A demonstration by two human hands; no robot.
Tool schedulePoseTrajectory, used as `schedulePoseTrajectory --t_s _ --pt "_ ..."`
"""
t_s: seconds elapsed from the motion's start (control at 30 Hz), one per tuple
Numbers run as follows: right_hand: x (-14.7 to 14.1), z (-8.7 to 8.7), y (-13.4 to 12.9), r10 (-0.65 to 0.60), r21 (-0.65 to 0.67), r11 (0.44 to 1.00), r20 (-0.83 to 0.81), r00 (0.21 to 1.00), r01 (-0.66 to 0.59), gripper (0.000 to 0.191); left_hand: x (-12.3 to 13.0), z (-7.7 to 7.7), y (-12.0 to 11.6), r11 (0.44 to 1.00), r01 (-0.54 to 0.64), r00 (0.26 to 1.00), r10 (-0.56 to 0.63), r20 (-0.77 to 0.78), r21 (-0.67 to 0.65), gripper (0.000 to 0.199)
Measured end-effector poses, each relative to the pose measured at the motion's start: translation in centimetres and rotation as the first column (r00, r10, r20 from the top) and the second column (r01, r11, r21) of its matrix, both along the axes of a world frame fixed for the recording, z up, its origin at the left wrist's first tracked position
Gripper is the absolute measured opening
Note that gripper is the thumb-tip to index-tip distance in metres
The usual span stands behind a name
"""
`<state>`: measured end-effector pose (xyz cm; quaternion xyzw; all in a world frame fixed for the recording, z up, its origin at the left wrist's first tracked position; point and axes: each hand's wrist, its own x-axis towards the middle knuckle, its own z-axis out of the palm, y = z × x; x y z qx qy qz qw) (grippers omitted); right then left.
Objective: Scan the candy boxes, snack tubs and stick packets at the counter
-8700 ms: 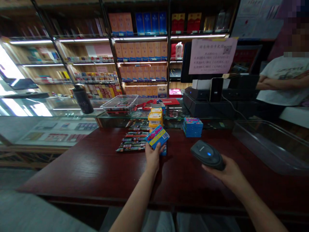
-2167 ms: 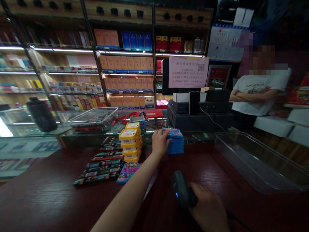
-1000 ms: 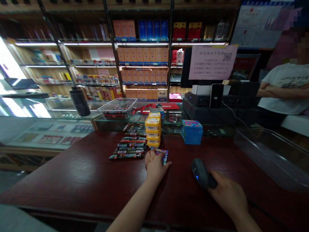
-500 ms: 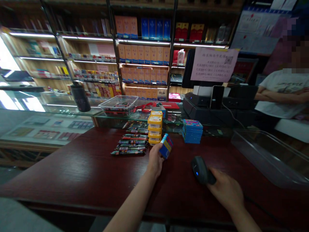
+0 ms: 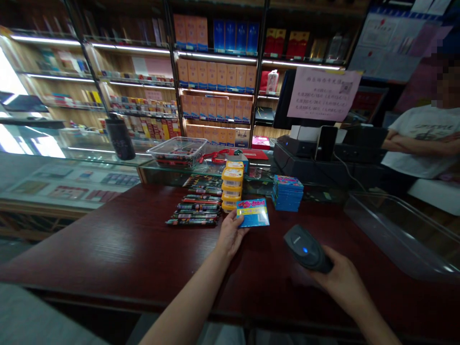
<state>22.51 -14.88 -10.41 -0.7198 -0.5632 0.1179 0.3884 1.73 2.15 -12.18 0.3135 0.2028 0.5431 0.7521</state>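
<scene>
Between the thumb and fingers of my left hand [image 5: 230, 235] is a flat blue packet [image 5: 256, 219] with a yellow band and pink lettering, its broad face toward me. My right hand [image 5: 339, 275] grips a dark barcode scanner [image 5: 307, 249] with a blue light glowing on top; its head points left toward the packet, apart from it. Just behind the packet rises a stack of yellow-lidded tubs [image 5: 232, 189]. Dark, pen-like sticks [image 5: 196, 211] lie in rows left of the tubs. A stack of similar blue packets [image 5: 287, 194] stands behind the scanner.
The dark red table [image 5: 108, 254] reaches back to a glass counter bearing a clear basket [image 5: 178, 151] and a black tumbler [image 5: 120, 138]. An empty-looking clear bin [image 5: 398, 235] sits at right. Behind it stands a person with folded arms [image 5: 424, 139], beside a monitor with a paper notice [image 5: 321, 93].
My left hand has turned the blue packet from edge-on to face-on. The scanner in my right hand has tilted, its top showing more now. The view has shifted slightly.
</scene>
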Motion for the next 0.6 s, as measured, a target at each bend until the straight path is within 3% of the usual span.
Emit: schedulePoseTrajectory --t_s 0.17,0.5,0.6 --pt "-1.0 0.7 -0.1 0.074 0.055 0.997 -0.262 0.962 -0.062 0.04 0.2 -0.7 0.3 0.994 -0.084 0.996 0.086 -0.03 0.065 0.041" --pt "-1.7 1.5 -0.1 0.125 0.078 0.991 -0.327 0.937 -0.105 0.035 0.3 -0.3 0.2 0.991 -0.123 0.992 0.124 -0.015 0.058 0.042" --pt "-1.3 1.4 0.1 0.12 0.05 0.993 -0.274 0.954 -0.111 0.036 0.2 -0.4 0.3 0.992 -0.115 0.993 0.116 -0.034 0.044 0.04"
